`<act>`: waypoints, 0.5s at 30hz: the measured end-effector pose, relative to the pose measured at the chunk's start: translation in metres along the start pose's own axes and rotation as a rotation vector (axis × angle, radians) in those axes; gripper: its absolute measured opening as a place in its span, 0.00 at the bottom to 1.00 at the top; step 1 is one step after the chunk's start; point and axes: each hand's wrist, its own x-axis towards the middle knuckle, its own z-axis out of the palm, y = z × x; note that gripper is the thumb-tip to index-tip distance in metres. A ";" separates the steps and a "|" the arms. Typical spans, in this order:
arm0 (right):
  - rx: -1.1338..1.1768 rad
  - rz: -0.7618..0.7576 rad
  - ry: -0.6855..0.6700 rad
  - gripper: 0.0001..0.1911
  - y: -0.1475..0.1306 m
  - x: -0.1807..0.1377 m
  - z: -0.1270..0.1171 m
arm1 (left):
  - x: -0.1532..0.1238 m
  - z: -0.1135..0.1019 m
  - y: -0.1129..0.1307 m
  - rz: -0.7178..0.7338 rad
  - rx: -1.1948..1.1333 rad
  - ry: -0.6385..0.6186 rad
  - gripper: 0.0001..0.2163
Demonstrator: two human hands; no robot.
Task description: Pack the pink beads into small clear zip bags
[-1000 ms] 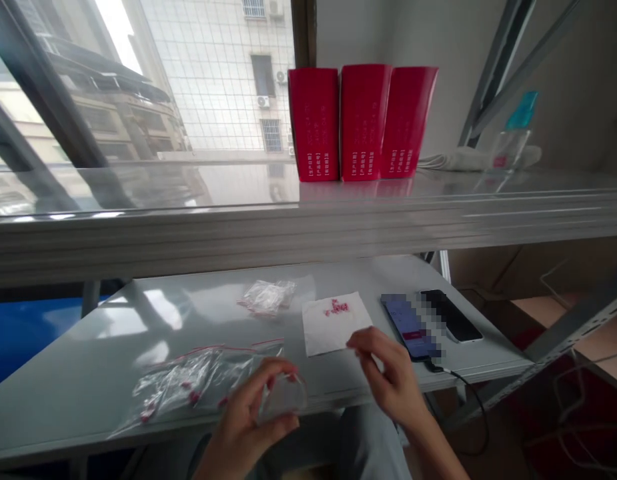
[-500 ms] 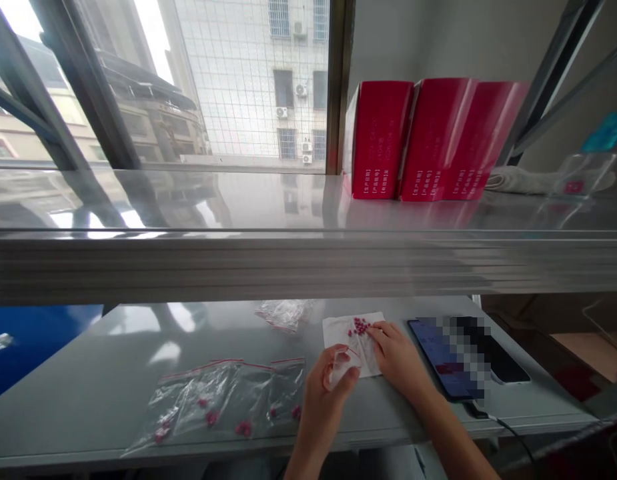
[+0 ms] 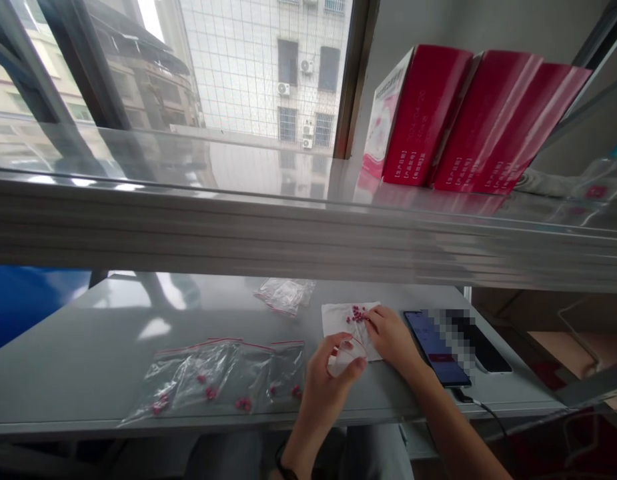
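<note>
In my left hand (image 3: pixel 328 377) is a small clear zip bag (image 3: pixel 344 357), gripped between thumb and fingers with its mouth held apart. To its upper right, my right hand (image 3: pixel 392 337) rests on a white paper tissue (image 3: pixel 333 320). Its fingers are drawn together at the edge of a little pile of dark red pills (image 3: pixel 357 313); what sits between the fingertips is hidden. Left of my left hand, several clear zip bags (image 3: pixel 223 373) with red strips lie in a row, each with a few red pills inside.
More clear bags (image 3: pixel 285 295) lie in a heap farther back on the grey table (image 3: pixel 88 353). Two phones (image 3: pixel 431 353) lie to the right, with a black cable (image 3: pixel 481 403) plugged in. A shelf (image 3: pixel 238 230) crosses above, bearing red boxes (image 3: pixel 428 113) and a bottle (image 3: pixel 601 183).
The camera view has tilted and shifted. My right fingers have drawn in closer at the pills' edge. My left hand still holds the bag in much the same place.
</note>
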 end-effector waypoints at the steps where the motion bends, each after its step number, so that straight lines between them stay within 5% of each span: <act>1: -0.001 -0.002 -0.023 0.15 0.001 0.002 -0.001 | 0.000 0.000 0.000 0.000 -0.007 0.002 0.18; 15: 0.066 -0.078 -0.113 0.13 0.015 0.012 -0.004 | -0.001 -0.002 -0.009 -0.031 -0.057 0.044 0.22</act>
